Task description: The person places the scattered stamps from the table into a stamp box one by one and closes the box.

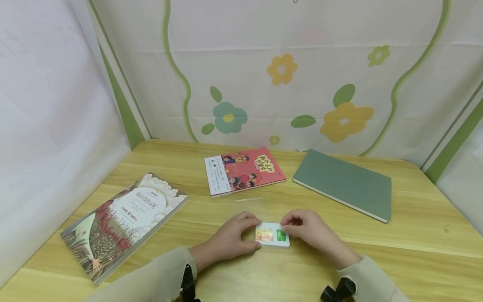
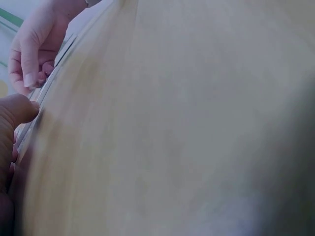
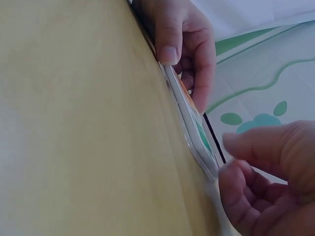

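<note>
On the table between the hands lies a small, flat white card (image 1: 276,240) bearing an orange-gold picture and a green picture. My left hand (image 1: 232,239) grips its left end between thumb and fingers. From the side, in the right wrist view, the white card (image 3: 183,105) looks fairly thick, with a clear layer along its lower edge. My right hand (image 1: 307,230) has its thumb and forefinger at the card's right end, beside the green picture. A gap shows between thumb and forefinger of the right hand (image 3: 275,182), with nothing visible in it. Its other fingers are loosely curled.
Just behind the card lies a clear plastic sleeve (image 1: 250,206). A red picture book (image 1: 245,172) stands farther back, with a green hardcover book (image 1: 343,184) to its right. An illustrated book (image 1: 124,222) lies at the left. A flower-printed curtain (image 1: 256,92) closes off the table's back.
</note>
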Available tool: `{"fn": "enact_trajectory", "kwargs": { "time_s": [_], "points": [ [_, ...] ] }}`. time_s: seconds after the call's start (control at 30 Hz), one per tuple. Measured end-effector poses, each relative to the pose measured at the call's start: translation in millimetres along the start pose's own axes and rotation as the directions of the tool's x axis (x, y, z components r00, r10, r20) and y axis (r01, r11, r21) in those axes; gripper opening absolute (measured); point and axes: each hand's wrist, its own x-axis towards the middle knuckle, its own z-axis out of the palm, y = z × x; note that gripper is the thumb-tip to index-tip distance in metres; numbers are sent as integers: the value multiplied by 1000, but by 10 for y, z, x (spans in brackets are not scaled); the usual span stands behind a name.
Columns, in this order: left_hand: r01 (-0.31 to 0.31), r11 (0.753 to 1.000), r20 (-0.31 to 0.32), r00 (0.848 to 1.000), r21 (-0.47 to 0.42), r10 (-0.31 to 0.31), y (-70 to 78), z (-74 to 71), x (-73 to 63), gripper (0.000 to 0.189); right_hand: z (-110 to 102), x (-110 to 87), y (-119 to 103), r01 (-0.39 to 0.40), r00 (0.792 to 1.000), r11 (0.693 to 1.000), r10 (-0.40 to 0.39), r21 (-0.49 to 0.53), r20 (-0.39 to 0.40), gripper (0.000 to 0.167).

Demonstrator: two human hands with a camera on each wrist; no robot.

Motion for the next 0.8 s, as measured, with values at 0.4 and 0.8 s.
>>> {"fn": "enact_trajectory", "kwargs": {
  "time_s": [0.4, 0.8],
  "points": [
    [-50, 988, -63, 997, -149, 40, 13, -145, 13, 46, -244, 200, -86, 28, 999, 997, -31, -78, -32, 19],
    [-10, 1000, -119, 993, -24, 7, -128, -480, 126, 50, -347, 607, -79, 253, 955, 961, -229, -109, 190, 34]
  ]
}}
